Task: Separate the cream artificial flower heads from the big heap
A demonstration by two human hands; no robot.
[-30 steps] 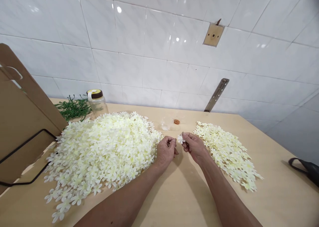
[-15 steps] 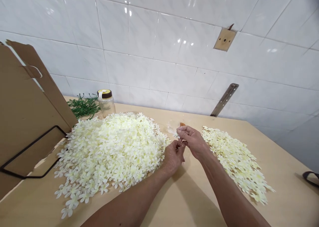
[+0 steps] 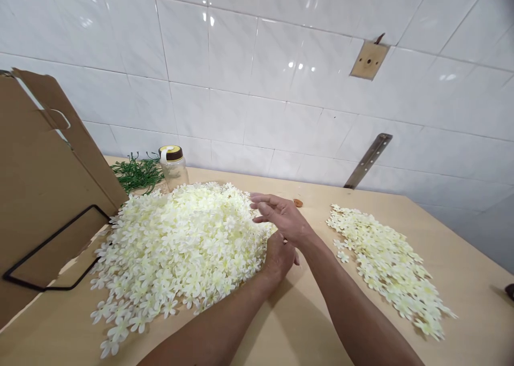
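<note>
A large heap of white and pale yellow artificial flower heads (image 3: 188, 243) covers the left middle of the table. My right hand (image 3: 283, 216) is over the heap's right edge, its fingers stretched out and apart, with nothing visible in them. Just below it, my left hand (image 3: 280, 256) rests beside the heap with its fingers curled together. What those fingers hold, if anything, is hidden. A smaller, flatter spread of the same flowers (image 3: 387, 264) lies right of my right forearm. Behind my right hand sits a small orange-brown piece (image 3: 297, 202).
At the back left stand a clear jar with a brown and yellow lid (image 3: 173, 167) and a bunch of green plastic stems (image 3: 137, 172). A cardboard box (image 3: 48, 184) with a black wire frame (image 3: 56, 248) borders the left side. A metal bracket (image 3: 367, 161) leans against the tiled wall.
My right hand has moved left to the heap's edge, going from a pinch to spread fingers. The left hand stays nearly in place. The orange-brown piece shows more fully.
</note>
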